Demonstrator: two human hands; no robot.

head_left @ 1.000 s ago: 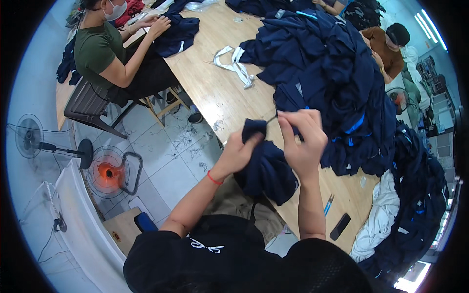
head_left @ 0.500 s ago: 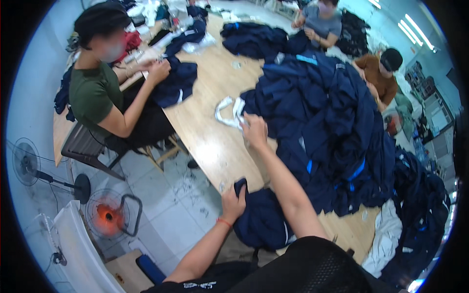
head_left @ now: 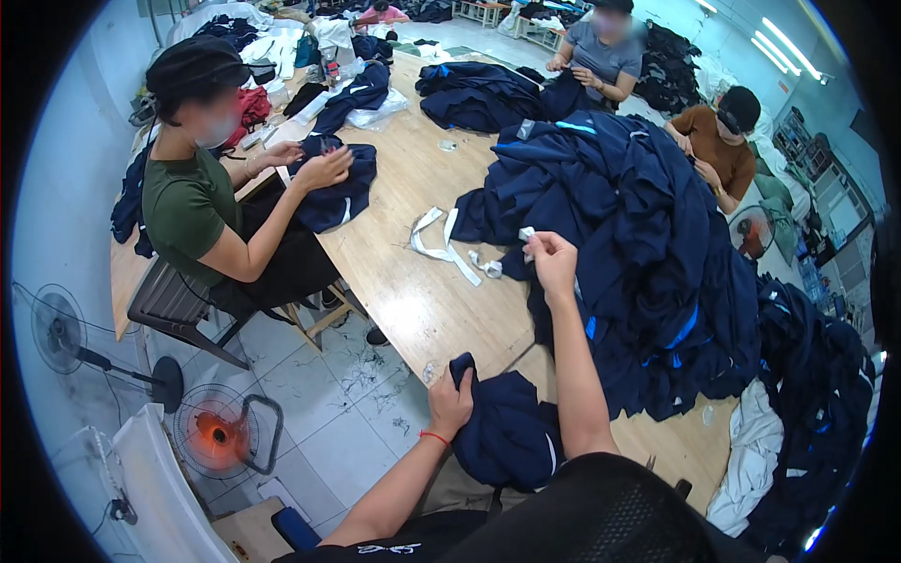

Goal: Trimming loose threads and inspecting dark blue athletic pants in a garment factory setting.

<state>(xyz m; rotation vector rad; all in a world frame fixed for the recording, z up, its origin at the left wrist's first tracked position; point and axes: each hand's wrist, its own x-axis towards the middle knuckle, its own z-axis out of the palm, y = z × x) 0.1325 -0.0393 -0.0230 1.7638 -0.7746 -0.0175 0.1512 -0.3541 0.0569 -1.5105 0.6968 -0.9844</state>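
My left hand [head_left: 450, 403] is closed on a bunched edge of a navy garment [head_left: 507, 422], which hangs over the near table edge and my lap. Out over the table, my right hand [head_left: 554, 265] pinches a small piece of white strip [head_left: 527, 235] between thumb and fingers. A looped white strip [head_left: 434, 251] lies on the wooden table [head_left: 394, 310], left of that hand. Closer to it sits a short crumpled white scrap [head_left: 490, 268]. Beside and beyond my right hand rises a large heap of navy garments [head_left: 619, 225] with bright blue trims.
At the left, a seated person in green [head_left: 192, 202] handles another navy garment. Two more people, in grey [head_left: 605, 56] and brown [head_left: 723, 150], work behind the heap. A floor fan [head_left: 221, 433] stands lower left; white cloth [head_left: 749, 460] hangs at the right edge.
My right hand has moved right, off the white strips on the table, with a small white piece in its fingers. The looped strip now lies spread out. My left hand keeps its hold.
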